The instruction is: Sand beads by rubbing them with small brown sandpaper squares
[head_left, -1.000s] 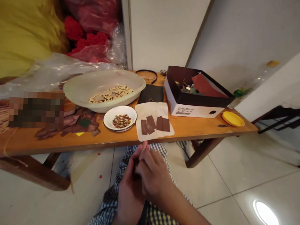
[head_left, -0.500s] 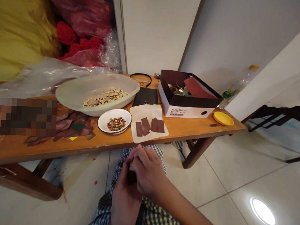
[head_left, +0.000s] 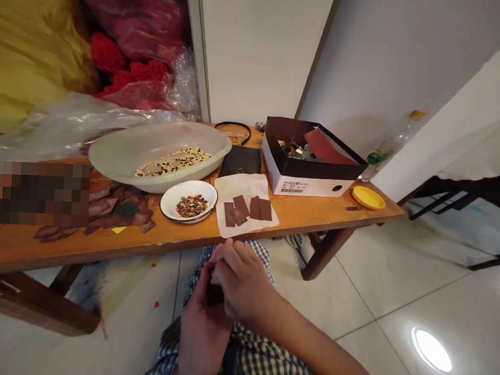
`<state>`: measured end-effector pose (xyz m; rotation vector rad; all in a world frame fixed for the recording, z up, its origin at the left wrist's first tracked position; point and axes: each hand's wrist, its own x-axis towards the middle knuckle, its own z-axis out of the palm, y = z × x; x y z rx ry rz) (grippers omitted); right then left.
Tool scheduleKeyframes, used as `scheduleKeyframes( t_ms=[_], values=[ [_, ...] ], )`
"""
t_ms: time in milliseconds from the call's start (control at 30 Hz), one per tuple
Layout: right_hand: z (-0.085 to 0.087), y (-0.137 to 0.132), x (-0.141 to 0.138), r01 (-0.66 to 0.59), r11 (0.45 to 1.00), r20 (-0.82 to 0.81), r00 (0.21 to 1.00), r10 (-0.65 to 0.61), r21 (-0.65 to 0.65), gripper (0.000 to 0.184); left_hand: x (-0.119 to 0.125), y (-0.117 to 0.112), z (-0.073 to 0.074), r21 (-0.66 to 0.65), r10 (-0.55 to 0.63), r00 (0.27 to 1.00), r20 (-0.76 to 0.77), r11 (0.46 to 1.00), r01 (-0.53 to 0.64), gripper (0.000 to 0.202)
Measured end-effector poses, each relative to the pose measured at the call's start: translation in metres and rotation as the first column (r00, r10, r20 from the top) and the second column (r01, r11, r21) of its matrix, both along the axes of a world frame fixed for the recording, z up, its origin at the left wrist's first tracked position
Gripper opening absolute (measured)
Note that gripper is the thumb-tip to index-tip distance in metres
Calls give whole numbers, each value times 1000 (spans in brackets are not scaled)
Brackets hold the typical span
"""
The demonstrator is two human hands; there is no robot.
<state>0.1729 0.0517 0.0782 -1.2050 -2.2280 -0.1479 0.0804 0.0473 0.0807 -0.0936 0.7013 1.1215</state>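
Observation:
My left hand [head_left: 200,332] and my right hand [head_left: 241,281] are pressed together over my checked lap, above the floor and just in front of the bench. Both pinch a small dark piece [head_left: 215,295], mostly hidden between my fingers, so I cannot tell its exact shape. Nearest to my hands, on the bench edge, lies a cream paper sheet [head_left: 228,208] bearing several brown rectangular cut pieces [head_left: 241,209]. To its left stands a white enamel plate [head_left: 189,211] of mixed beans.
The wooden bench [head_left: 307,212] also holds a pale plastic basin [head_left: 156,156] with seeds, brown leaf-shaped cutouts [head_left: 111,217], a black pouch [head_left: 240,162], a black-lined box [head_left: 304,168] of scraps and a yellow lid [head_left: 369,197]. Plastic bags are heaped behind; a tiled floor lies below.
The whole scene has drifted slightly left and up in view as my head moved. My hands stay together on the dark piece, and nothing on the bench has visibly shifted.

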Motion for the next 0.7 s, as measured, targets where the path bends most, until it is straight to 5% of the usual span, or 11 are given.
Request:
scheduleKeyframes(
  t_ms=[100,233,467,600,700],
  values=[
    [-2,-1,0,-37,999,-10,999,37,-15,17,2,2,0,69,19,999,37,997,-21,40],
    [-2,5,1,10,1000,14,1000,-10,25,15,4,2,-2,-57,29,999,18,998,-28,43],
    [-5,5,0,-15,1000,42,999,14,5,13,1,2,-3,-78,37,999,-25,996,-39,39],
    [-5,3,0,-27,999,30,999,28,-35,13,0,1,-6,122,58,992,-114,992,-44,36],
    [-3,7,-1,-7,1000,56,998,7,1,12,0,2,-6,18,69,985,-158,998,-67,38]
  ],
)
